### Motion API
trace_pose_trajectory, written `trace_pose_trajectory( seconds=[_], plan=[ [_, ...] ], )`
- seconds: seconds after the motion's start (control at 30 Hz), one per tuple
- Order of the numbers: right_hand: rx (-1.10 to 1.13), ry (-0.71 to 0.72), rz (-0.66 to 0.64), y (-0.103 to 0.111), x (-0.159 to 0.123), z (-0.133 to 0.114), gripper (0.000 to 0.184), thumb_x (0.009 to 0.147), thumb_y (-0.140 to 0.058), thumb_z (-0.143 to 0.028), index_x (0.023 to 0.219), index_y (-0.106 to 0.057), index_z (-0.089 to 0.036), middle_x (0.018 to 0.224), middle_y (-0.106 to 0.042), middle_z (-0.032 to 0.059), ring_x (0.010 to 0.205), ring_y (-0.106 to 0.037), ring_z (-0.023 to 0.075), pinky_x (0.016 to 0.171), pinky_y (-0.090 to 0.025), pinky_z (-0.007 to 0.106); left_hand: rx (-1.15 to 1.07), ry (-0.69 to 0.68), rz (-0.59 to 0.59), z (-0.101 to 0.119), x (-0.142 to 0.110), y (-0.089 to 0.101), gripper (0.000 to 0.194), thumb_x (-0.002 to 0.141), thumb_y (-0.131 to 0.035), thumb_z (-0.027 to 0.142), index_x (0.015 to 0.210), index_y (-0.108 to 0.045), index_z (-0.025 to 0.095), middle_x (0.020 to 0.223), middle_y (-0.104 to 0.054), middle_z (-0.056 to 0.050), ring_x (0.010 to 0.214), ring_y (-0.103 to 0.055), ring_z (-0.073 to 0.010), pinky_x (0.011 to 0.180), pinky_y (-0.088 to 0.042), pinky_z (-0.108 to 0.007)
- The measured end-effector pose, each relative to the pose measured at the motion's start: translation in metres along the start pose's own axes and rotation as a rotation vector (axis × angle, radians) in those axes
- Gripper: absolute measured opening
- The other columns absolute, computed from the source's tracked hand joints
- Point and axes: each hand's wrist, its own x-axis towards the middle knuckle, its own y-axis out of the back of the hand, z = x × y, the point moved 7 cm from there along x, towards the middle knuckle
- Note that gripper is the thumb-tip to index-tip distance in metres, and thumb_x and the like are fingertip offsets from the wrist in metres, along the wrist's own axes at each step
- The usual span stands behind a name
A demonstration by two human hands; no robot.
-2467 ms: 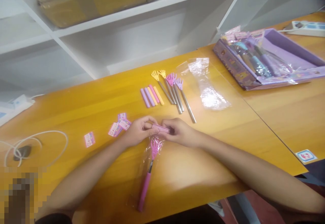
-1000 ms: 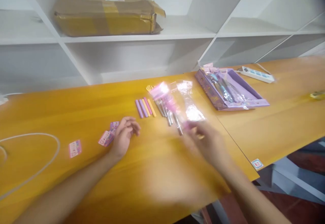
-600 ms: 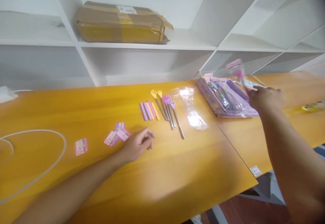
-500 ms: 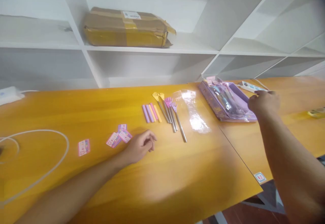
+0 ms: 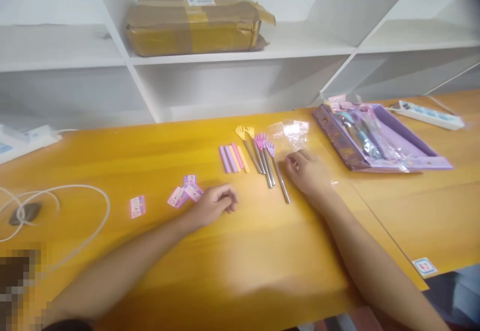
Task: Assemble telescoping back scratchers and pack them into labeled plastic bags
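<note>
My left hand (image 5: 218, 204) rests on the table with its fingers curled in, nothing seen in them, beside several small pink-and-purple cards (image 5: 185, 191). My right hand (image 5: 306, 173) lies right of several back scratcher rods (image 5: 267, 163) with yellow, pink and purple hand-shaped heads. Its fingers are curled too, with no object visible in them. Clear plastic bags (image 5: 294, 132) lie just beyond it, partly hidden by the hand. Several purple, yellow and pink tubes (image 5: 233, 158) lie side by side left of the rods.
A purple tray (image 5: 420, 141) holding plastic-wrapped items (image 5: 363, 133) stands at the right, by a power strip (image 5: 429, 114). One card (image 5: 137, 206) lies apart at the left, near a white cable (image 5: 107, 211). A taped cardboard box (image 5: 195, 26) sits on the shelf behind.
My right hand has come back left from beyond the purple tray to the table beside the rods. My left hand keeps its place by the cards. The view has shifted slightly.
</note>
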Motion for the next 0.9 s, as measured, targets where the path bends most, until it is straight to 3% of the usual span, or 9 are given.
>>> trace_pose_trajectory(
  seconds=[0.23, 0.37, 0.5, 0.63, 0.77, 0.9],
  plan=[
    [-0.168, 0.066, -0.259, -0.007, -0.013, -0.023, 0.041, 0.101, -0.054, -0.056, 0.087, -0.066, -0.019, 0.088, -0.068, 0.0082, 0.077, -0.06, 0.0217, 0.07, -0.034, 0.033, 0.065, 0.012, -0.021, 0.001, -0.001, -0.002, 0.009, 0.092, -0.054, 0.021, 0.091, -0.063, 0.017, 0.079, -0.066, -0.001, 0.071, -0.063, -0.0136, 0.071, -0.049, -0.027],
    [-0.284, -0.032, -0.364, -0.016, -0.012, -0.029, 0.033, 0.101, -0.05, -0.043, 0.091, -0.068, -0.017, 0.092, -0.07, 0.0096, 0.073, -0.061, 0.0197, 0.065, -0.028, 0.032, 0.156, 0.0, -0.049, 0.002, -0.003, -0.003, 0.012, 0.095, -0.052, 0.018, 0.093, -0.064, 0.018, 0.082, -0.068, -0.001, 0.075, -0.065, -0.0141, 0.073, -0.049, -0.027],
    [-0.202, -0.211, -0.384, -0.01, -0.008, -0.018, 0.027, 0.097, -0.052, -0.038, 0.084, -0.065, -0.018, 0.088, -0.071, 0.0089, 0.069, -0.059, 0.019, 0.062, -0.029, 0.03, 0.219, -0.014, -0.053, 0.001, -0.002, -0.003, 0.014, 0.097, -0.05, 0.016, 0.095, -0.064, 0.018, 0.084, -0.069, -0.002, 0.076, -0.066, -0.0145, 0.072, -0.05, -0.027],
    [0.087, -0.31, -0.295, 0.009, 0.0, -0.023, 0.017, 0.095, -0.044, -0.027, 0.084, -0.055, -0.021, 0.071, -0.063, 0.0047, 0.06, -0.054, 0.018, 0.06, -0.032, 0.029, 0.308, -0.03, -0.067, 0.001, -0.003, -0.006, 0.018, 0.096, -0.049, 0.013, 0.097, -0.066, 0.019, 0.085, -0.071, -0.001, 0.075, -0.067, -0.0145, 0.071, -0.048, -0.026],
    [0.219, -0.176, -0.32, 0.01, 0.024, -0.082, 0.019, 0.101, -0.04, -0.029, 0.099, -0.056, -0.019, 0.069, -0.062, 0.0039, 0.059, -0.055, 0.0196, 0.06, -0.037, 0.03, 0.493, -0.111, -0.082, 0.008, -0.006, -0.01, 0.017, 0.094, -0.053, 0.013, 0.097, -0.069, 0.02, 0.085, -0.073, 0.0, 0.076, -0.068, -0.015, 0.073, -0.047, -0.026],
    [0.039, -0.028, -0.486, -0.024, 0.05, -0.158, 0.032, 0.108, -0.044, -0.041, 0.119, -0.059, -0.014, 0.092, -0.075, 0.0135, 0.079, -0.07, 0.0248, 0.075, -0.048, 0.032, 0.718, -0.274, -0.135, 0.015, -0.01, -0.02, 0.021, 0.093, -0.054, 0.011, 0.103, -0.07, 0.021, 0.094, -0.076, -0.003, 0.084, -0.069, -0.0182, 0.08, -0.049, -0.028]
  ],
)
